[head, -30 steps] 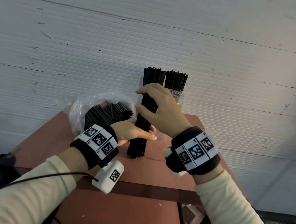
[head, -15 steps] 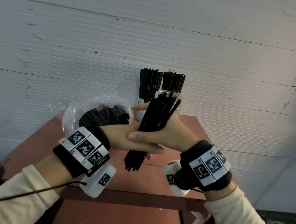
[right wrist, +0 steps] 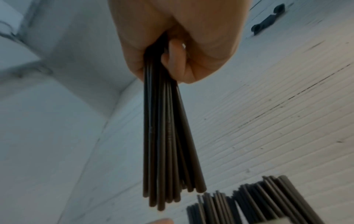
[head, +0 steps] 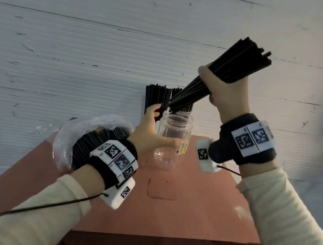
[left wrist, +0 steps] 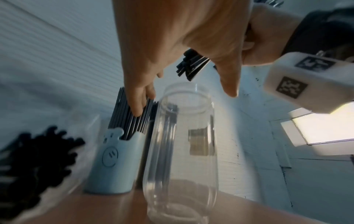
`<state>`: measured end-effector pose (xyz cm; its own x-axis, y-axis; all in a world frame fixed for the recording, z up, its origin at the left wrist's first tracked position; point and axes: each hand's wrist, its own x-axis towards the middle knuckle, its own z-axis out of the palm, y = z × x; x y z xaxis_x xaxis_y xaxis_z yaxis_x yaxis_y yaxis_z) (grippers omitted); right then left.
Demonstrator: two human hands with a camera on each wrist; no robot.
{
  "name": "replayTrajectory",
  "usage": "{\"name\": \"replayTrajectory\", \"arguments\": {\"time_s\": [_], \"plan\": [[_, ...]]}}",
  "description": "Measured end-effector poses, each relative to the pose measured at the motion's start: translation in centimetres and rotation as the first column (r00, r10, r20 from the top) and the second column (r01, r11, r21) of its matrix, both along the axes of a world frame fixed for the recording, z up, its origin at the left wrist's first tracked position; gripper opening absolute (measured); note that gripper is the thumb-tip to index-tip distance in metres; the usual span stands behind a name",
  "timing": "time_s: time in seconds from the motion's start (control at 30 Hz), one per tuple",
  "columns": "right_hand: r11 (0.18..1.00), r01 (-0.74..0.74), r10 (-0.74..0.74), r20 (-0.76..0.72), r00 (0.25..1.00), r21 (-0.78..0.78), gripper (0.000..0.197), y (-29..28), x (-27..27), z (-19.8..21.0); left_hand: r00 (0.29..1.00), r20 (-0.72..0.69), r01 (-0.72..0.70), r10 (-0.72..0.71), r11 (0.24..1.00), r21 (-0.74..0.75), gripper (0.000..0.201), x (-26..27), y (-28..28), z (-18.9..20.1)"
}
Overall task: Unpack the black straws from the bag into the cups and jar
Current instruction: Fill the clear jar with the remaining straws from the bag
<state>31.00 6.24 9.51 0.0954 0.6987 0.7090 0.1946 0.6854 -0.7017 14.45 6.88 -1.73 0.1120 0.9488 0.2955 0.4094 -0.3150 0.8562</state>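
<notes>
My right hand (head: 225, 93) grips a bundle of black straws (head: 221, 76), raised and tilted, its lower ends just above the mouth of the clear jar (head: 174, 141). In the right wrist view the hand (right wrist: 172, 53) is fisted round the bundle (right wrist: 166, 136). My left hand (head: 153, 127) is open beside the jar, thumb across its front. Its fingers (left wrist: 138, 103) touch the straws standing in the light-blue cup (left wrist: 113, 163). The jar (left wrist: 182, 151) holds nothing. The clear bag (head: 71, 138) with more straws (head: 95, 137) lies at the left.
A second cup of straws (head: 181, 96) stands behind the jar against the white ribbed wall. The red-brown table (head: 167, 212) has bare surface in front of the jar. Its front edge is near my forearms, its right edge beyond the jar.
The right hand has lifted the bundle from table height up and to the right, ends now over the jar. The left hand has let go of it and moved to the jar and cup.
</notes>
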Motion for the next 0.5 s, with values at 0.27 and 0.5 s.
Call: {"name": "replayTrajectory", "arguments": {"time_s": [0.27, 0.5], "plan": [[0.941, 0.123, -0.029, 0.285, 0.958, -0.317, 0.041, 5.7, -1.2, -2.7, 1.000, -0.012, 0.006, -0.007, 0.998, -0.063, 0.105, 0.8, 3.1, -1.2], [0.948, 0.025, -0.029, -0.009, 1.000, -0.316, 0.028, 5.5, -0.7, -1.7, 0.999, 0.043, 0.027, -0.023, 0.996, -0.085, 0.104, -0.5, 2.7, -1.0]]}}
